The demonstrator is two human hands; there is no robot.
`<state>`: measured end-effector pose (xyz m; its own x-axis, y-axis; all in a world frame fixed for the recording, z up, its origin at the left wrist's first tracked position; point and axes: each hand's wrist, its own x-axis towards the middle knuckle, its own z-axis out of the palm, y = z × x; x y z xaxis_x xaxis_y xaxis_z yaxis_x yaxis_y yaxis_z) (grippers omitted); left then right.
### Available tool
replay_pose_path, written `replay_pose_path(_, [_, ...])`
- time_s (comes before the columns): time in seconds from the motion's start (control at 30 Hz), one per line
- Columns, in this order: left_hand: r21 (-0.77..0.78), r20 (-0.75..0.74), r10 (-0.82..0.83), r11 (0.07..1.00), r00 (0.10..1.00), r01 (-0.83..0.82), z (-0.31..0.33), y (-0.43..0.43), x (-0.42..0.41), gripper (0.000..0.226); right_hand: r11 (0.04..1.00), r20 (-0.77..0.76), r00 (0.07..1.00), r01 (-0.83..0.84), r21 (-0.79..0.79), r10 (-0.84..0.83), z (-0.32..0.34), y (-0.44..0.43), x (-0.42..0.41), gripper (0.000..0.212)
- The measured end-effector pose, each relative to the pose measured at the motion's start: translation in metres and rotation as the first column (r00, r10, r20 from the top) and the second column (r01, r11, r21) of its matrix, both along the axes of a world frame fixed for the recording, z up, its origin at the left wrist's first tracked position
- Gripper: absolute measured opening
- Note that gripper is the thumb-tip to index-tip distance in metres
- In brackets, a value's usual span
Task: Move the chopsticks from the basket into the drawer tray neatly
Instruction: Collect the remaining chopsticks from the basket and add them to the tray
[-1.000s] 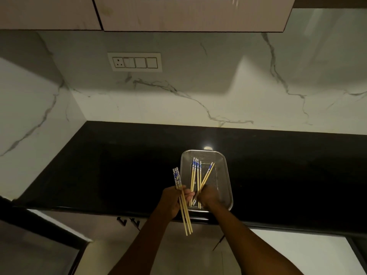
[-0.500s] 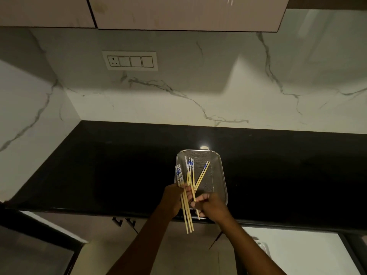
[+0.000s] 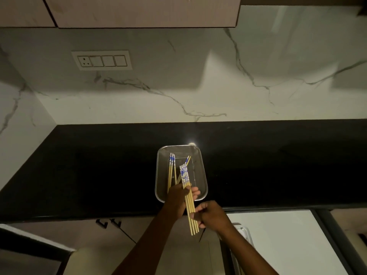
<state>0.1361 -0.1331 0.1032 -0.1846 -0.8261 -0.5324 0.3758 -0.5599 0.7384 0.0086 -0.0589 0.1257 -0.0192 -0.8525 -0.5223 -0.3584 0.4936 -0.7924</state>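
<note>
A metal mesh basket stands on the black counter near its front edge. Several wooden chopsticks with blue-and-white tops lie inside along its left side, and one leans across the middle. My left hand grips a bundle of chopsticks over the basket's front rim, tops pointing away from me. My right hand is closed around the bundle's lower ends, just in front of the counter edge. The drawer tray shows only as a pale rim behind my right wrist.
The black counter runs left and right, with a marble backsplash behind it. A switch panel is on the wall and cabinets hang above. Below the counter edge are cabinet fronts with dark handles and a white surface at right.
My right hand took more chopsticks out of the basket and brought them to the left hand's bundle. The bundle moved right, over the basket's front rim. My right hand pulled back below the counter edge.
</note>
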Motion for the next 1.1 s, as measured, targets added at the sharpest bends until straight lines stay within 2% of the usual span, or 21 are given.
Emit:
replay_pose_path(0.27, [0.008,0.027,-0.121,0.993,0.992,0.120,-0.008,0.034,-0.049,0.019,0.999,0.036,0.999,0.028,0.031,-0.029,-0.010,0.034,-0.041,0.018])
replay_pose_path(0.4, [0.022,0.009,-0.177,0.984,0.984,0.176,-0.015,0.057,-0.084,0.020,0.986,0.061,0.989,0.125,0.114,-0.132,-0.022,0.055,-0.069,0.017])
replay_pose_path(0.53, [0.054,0.003,-0.267,0.962,0.964,0.266,-0.031,0.077,-0.116,0.020,0.967,0.088,0.980,0.161,0.196,-0.181,-0.036,0.080,-0.102,0.007])
replay_pose_path(0.67, [0.098,0.017,-0.342,0.936,0.940,0.339,-0.051,0.100,-0.145,0.021,0.945,0.063,0.976,0.183,0.272,-0.208,-0.050,0.105,-0.130,0.017])
replay_pose_path(0.73, [0.122,0.056,-0.361,0.928,0.931,0.352,-0.062,0.110,-0.158,0.022,0.933,0.048,0.974,0.196,0.300,-0.220,-0.057,0.114,-0.137,0.012])
replay_pose_path(0.83, [0.149,0.098,-0.358,0.928,0.929,0.342,-0.077,0.124,-0.176,0.024,0.921,0.026,0.965,0.240,0.308,-0.260,-0.070,0.124,-0.149,0.024])
replay_pose_path(1.03, [0.231,0.142,-0.371,0.914,0.918,0.334,-0.093,0.148,-0.199,0.021,0.895,-0.002,0.962,0.253,0.366,-0.271,-0.088,0.143,-0.168,0.019])
replay_pose_path(1.1, [0.254,0.184,-0.366,0.914,0.912,0.316,-0.098,0.155,-0.204,0.021,0.888,-0.026,0.965,0.251,0.386,-0.262,-0.098,0.150,-0.173,0.024])
